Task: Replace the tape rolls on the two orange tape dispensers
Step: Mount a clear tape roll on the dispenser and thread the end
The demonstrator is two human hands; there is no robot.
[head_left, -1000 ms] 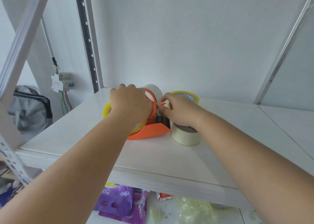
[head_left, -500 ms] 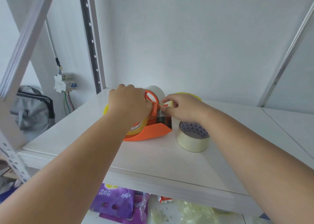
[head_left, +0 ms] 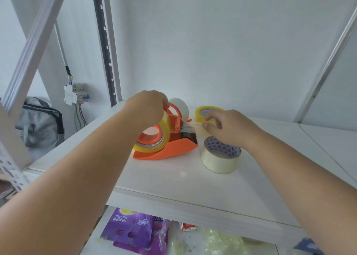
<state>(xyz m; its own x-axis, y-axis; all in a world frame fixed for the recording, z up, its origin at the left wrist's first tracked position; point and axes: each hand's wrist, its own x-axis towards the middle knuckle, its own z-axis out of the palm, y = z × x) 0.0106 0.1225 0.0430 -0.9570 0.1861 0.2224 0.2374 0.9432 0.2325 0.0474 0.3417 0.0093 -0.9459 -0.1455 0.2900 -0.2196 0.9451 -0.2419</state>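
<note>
Dispenser (head_left: 170,148): orange, carried a yellowish clear roll (head_left: 154,138). Beside the dispenser: cream roll (head_left: 220,158), core printed with purple triangles. Behind the dispenser: yellow roll (head_left: 202,111). Shelf (head_left: 173,181): white.

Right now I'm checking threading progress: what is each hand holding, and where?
The left hand grips the top of the orange dispenser. The right hand pinches the free end of the clear tape strip.

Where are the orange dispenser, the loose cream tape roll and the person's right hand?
Dispenser (head_left: 170,150): head view, on its orange base.
Cream roll (head_left: 218,162): head view, on its outer side wall.
Right hand (head_left: 229,128): head view, on the back of the hand.
</note>
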